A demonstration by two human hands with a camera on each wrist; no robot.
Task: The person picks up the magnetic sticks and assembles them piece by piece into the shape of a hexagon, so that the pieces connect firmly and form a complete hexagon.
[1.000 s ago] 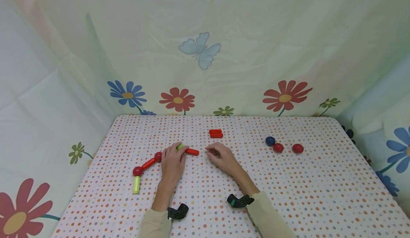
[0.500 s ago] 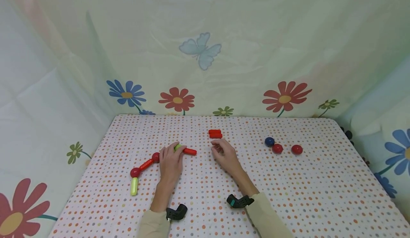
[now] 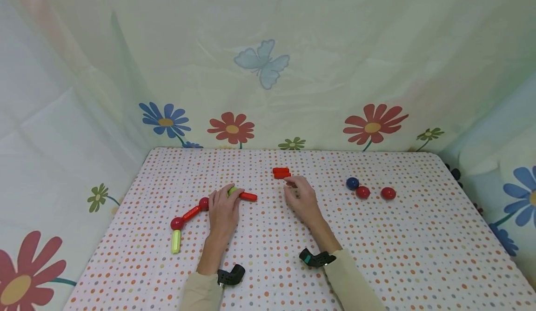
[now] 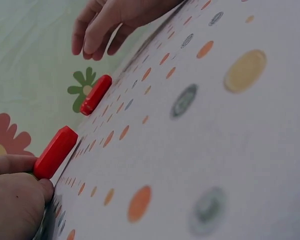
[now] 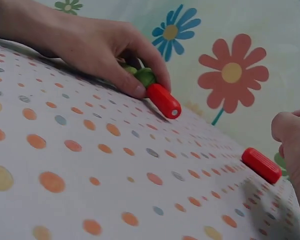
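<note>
Pinched in left hand (image 3: 224, 208): green piece (image 3: 232, 191), partly hidden, touching red rod (image 3: 249, 196), glossy, faceted, pale disc (image 5: 174, 113) at tip. Near right hand (image 3: 304, 200), loosely curved, holding nothing: paired red rods (image 3: 280, 170).

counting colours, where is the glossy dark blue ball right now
In the head view, the glossy dark blue ball sits to the right of the right hand, beside a glossy red ball.
</note>
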